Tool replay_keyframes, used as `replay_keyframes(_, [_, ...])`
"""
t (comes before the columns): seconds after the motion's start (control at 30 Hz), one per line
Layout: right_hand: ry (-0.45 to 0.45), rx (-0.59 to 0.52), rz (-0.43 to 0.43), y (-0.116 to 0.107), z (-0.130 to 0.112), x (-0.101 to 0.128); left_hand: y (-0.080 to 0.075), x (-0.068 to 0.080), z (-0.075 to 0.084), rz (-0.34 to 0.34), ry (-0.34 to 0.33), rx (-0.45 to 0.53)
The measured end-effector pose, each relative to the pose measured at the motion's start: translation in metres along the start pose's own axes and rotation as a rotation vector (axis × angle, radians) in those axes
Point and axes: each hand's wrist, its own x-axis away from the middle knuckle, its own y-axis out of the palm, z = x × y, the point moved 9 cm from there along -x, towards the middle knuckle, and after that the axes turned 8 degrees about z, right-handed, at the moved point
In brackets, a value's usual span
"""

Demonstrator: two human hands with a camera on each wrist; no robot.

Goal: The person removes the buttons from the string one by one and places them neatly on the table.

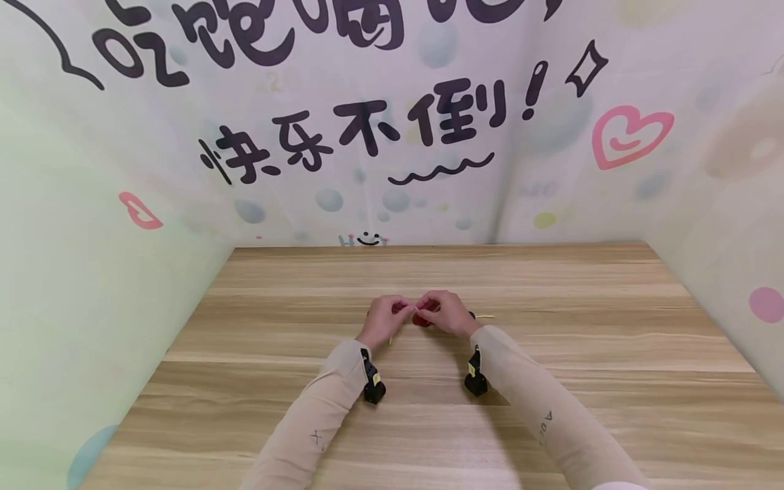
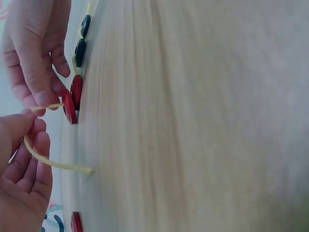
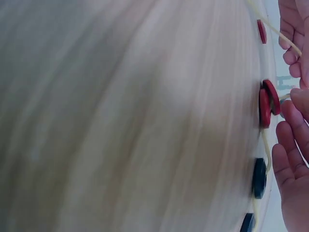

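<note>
My two hands meet over the middle of the wooden table (image 1: 551, 381). The left hand (image 1: 392, 312) pinches a yellow cord (image 2: 53, 162) between thumb and fingers (image 2: 34, 145); the cord's free end curls down onto the wood. The right hand (image 1: 437, 309) holds a red button (image 2: 69, 107) by its rim, tilted on edge, with the cord coming out of it towards the left hand. A second red button (image 2: 76, 91) sits right behind it. Two dark buttons (image 3: 259, 178) follow on the same cord in the right wrist view. The right palm (image 3: 294, 159) is beside them.
A lone red button (image 3: 261, 31) lies on the wood near the left hand (image 3: 292, 34). The cord's tail (image 1: 486, 316) trails right of the hands. Printed walls (image 1: 367, 136) close the table at the back and on both sides.
</note>
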Motion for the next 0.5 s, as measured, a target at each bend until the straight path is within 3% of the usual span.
replay_keyframes(0.23, [0.019,0.057,-0.032,0.0010,0.0071,0.0037,0.0020,-0.0001,-0.0072,0.019,-0.056,-0.002])
replay_keyframes(0.5, [-0.007,0.169,-0.064,0.0059,0.0050,0.0021,0.0031,0.0004,-0.0039,0.022,-0.031,0.024])
